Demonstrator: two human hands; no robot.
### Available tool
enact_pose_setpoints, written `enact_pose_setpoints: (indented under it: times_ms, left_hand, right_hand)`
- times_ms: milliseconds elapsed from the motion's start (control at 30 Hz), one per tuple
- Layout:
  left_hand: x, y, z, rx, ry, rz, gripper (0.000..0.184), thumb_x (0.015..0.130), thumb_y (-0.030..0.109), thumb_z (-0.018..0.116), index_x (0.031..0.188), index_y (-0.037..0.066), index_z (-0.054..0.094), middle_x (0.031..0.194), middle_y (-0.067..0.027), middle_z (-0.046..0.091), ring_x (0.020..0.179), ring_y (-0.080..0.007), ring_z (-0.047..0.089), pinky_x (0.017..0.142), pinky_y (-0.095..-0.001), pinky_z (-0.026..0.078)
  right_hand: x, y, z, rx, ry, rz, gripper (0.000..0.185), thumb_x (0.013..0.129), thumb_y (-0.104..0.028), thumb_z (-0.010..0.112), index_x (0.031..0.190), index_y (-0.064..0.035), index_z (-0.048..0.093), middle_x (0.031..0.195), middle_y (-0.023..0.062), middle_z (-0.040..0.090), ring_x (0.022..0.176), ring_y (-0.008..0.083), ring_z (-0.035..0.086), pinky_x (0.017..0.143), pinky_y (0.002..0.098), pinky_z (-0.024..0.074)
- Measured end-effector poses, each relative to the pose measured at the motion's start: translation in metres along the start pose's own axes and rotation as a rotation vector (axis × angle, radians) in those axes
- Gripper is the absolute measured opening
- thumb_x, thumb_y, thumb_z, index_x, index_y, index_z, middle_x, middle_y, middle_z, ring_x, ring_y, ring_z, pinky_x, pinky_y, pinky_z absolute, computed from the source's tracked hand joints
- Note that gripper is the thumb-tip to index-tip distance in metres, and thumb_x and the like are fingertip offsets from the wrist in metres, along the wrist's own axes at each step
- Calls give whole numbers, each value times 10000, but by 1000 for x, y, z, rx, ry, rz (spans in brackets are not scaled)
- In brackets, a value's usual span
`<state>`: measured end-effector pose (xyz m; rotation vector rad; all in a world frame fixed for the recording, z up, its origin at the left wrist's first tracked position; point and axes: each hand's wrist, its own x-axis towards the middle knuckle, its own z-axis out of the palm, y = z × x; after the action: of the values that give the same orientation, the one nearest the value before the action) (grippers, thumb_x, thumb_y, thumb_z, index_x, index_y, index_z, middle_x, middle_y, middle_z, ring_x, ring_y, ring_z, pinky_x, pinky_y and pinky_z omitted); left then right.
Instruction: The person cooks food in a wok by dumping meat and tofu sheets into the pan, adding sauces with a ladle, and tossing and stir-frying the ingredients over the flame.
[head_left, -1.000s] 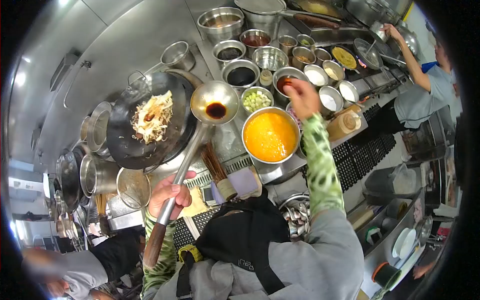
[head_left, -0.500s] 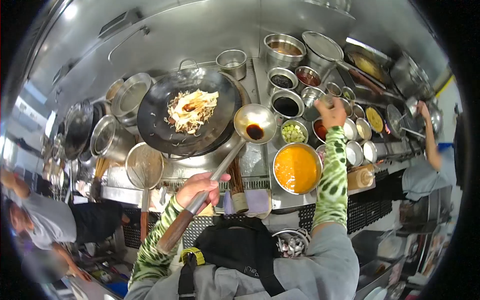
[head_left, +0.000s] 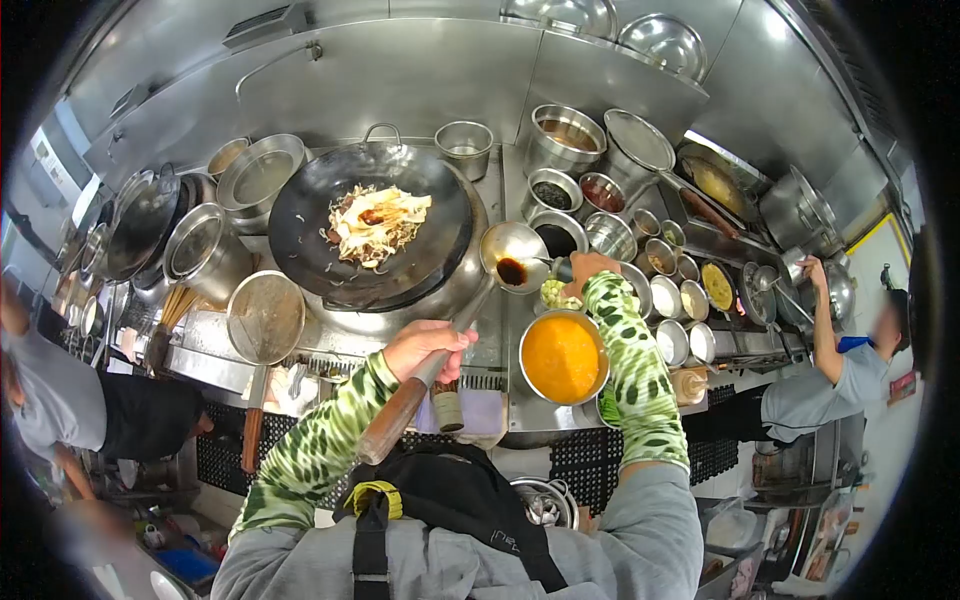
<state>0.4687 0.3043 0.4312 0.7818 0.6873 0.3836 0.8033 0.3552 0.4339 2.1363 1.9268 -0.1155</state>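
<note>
My left hand (head_left: 430, 350) is wrapped round the handle of a metal ladle (head_left: 513, 240), whose bowl holds dark sauce. That bowl is between the wok (head_left: 300, 262) and the sauce pots. Shredded food with a brown patch on top (head_left: 375, 225) sits in the wok. My right hand (head_left: 592, 270) is closed beside the ladle bowl, on a small greyish thing mostly hidden by the fingers. Beneath it, partly covered, are diced green pieces (head_left: 553, 294). Nearer me stands a pot of orange-yellow liquid (head_left: 562, 358). A pot of black sauce (head_left: 560, 235) lies just behind my right hand.
Pots of sauces and seasonings (head_left: 665, 297) crowd the right counter. A strainer (head_left: 265, 318) and deep pots (head_left: 208, 255) stand left of the wok. One person (head_left: 830, 385) is at far right, another (head_left: 60, 375) at far left.
My right hand has moved from over the seasoning pots leftward to the ladle bowl. My left hand still holds the ladle. The camera view has shifted.
</note>
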Motion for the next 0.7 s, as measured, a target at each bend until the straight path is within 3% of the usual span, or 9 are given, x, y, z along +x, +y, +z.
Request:
enact_pose_setpoints:
  times_ms: [233, 267, 367, 433, 633, 700]
  left_hand:
    - [11, 4, 13, -6, -151, -1, 419, 870, 229, 629, 1199, -16, 539, 679, -13, 586, 605, -128, 608, 566, -258, 507]
    - [12, 6, 18, -12, -167, 3, 417, 873, 225, 625, 1201, -17, 537, 679, -13, 585, 606, -127, 606, 567, -258, 507]
    - [14, 16, 30, -63, -180, 28, 409, 876, 202, 613, 1203, -29, 530, 677, -14, 581, 603, -123, 602, 569, -259, 509]
    - [12, 20, 36, -121, -172, 60, 422, 876, 181, 600, 1211, -59, 513, 660, -18, 572, 587, -129, 588, 569, -266, 494]
    - [-17, 30, 46, -163, -135, 185, 465, 877, 150, 569, 1237, -125, 466, 634, -24, 549, 580, -146, 553, 596, -286, 470]
    - [-29, 30, 41, -142, -122, 186, 454, 881, 145, 559, 1250, -106, 476, 640, -21, 548, 588, -142, 550, 612, -287, 469]
  right_hand:
    - [-26, 31, -8, 103, 27, 132, 594, 729, -410, 741, 1133, -1, 592, 1049, 202, 653, 1052, 315, 612, 887, 407, 482]
    - [-28, 35, -11, 163, -16, 140, 693, 700, -441, 757, 1201, 0, 569, 1103, 238, 628, 1081, 340, 592, 914, 413, 466]
    - [-26, 57, 8, 417, 153, 67, 813, 670, -485, 772, 1252, 30, 533, 1153, 275, 597, 1101, 366, 578, 949, 410, 446]
    - [-15, 67, 23, 562, 346, 169, 948, 670, -544, 762, 1302, 91, 452, 1221, 311, 546, 1172, 390, 530, 996, 409, 415]
    - [65, 94, 90, 997, 701, 272, 947, 610, -523, 806, 1249, 103, 496, 1202, 287, 571, 1127, 375, 563, 955, 401, 444]
    - [64, 86, 85, 971, 653, 323, 907, 604, -525, 807, 1212, 87, 529, 1174, 279, 586, 1101, 375, 573, 935, 407, 451]
